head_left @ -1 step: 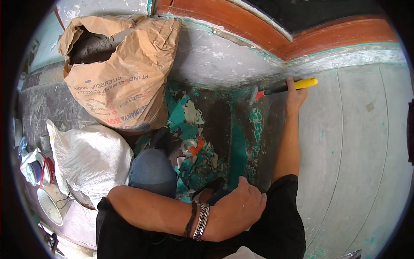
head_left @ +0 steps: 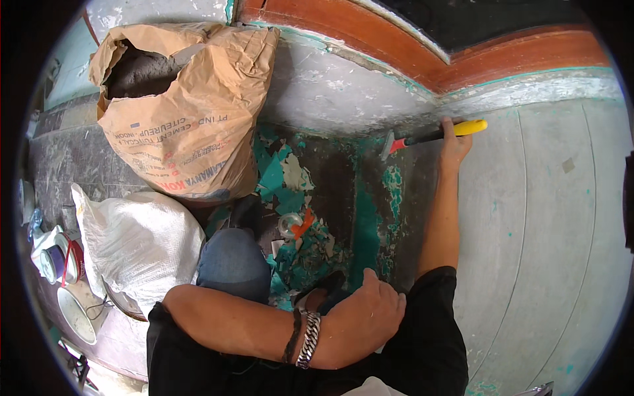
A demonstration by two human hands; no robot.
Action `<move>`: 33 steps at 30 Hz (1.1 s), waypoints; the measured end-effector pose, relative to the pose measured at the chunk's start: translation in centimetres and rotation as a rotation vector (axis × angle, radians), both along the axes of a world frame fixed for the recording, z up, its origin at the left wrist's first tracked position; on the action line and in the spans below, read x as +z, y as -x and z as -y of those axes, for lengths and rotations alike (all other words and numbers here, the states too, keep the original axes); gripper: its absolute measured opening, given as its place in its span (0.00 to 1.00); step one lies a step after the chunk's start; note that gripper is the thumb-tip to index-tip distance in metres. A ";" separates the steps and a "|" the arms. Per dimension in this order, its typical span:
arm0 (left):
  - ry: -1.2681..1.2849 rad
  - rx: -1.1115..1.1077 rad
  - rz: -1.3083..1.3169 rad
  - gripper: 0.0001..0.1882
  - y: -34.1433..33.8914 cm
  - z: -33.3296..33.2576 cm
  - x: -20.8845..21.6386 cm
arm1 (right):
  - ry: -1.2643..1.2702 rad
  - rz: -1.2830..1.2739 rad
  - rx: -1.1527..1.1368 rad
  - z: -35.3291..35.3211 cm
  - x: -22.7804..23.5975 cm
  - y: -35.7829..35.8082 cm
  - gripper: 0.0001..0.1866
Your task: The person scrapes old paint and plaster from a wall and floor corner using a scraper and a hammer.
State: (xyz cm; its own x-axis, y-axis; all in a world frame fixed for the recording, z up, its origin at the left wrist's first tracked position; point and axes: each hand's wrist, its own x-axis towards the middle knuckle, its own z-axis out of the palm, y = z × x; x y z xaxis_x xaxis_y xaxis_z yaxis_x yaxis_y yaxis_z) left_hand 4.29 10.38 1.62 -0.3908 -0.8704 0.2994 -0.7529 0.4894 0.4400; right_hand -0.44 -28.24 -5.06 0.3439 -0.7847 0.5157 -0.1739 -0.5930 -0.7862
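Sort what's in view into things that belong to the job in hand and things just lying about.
Seemingly part of the job:
yellow-handled scraper, in the right hand
patchy green paint near its blade
loose paint flakes

Seemingly just lying about:
brown paper sack of grey powder
white woven sack
white bucket

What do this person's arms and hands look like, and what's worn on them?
Black sleeves end around the elbows. The left hand and right hand are bare. The left wears a chunky silver chain-link bracelet and, slightly nearer the elbow, a dark band.
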 end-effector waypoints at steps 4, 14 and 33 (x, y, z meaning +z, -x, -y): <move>-0.044 0.002 0.048 0.22 -0.6 0.4 0.1 | -0.384 0.411 0.047 -0.4 0.1 -1.5 0.10; -0.032 -0.090 -0.003 0.22 0.2 2.3 0.0 | 0.081 0.199 -0.286 -0.7 -0.8 -3.4 0.16; 0.004 0.047 0.006 0.17 -0.1 5.0 -0.7 | 0.215 -0.147 -0.181 -0.8 -4.5 -5.6 0.14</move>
State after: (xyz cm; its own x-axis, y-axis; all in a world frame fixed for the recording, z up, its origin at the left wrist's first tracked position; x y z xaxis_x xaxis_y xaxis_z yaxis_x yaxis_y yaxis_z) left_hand 4.39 5.39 0.87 -0.3510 -0.8867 0.3010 -0.7777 0.4551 0.4337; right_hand 5.21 -27.41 -9.59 0.2912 -0.7181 0.6321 -0.3942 -0.6921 -0.6047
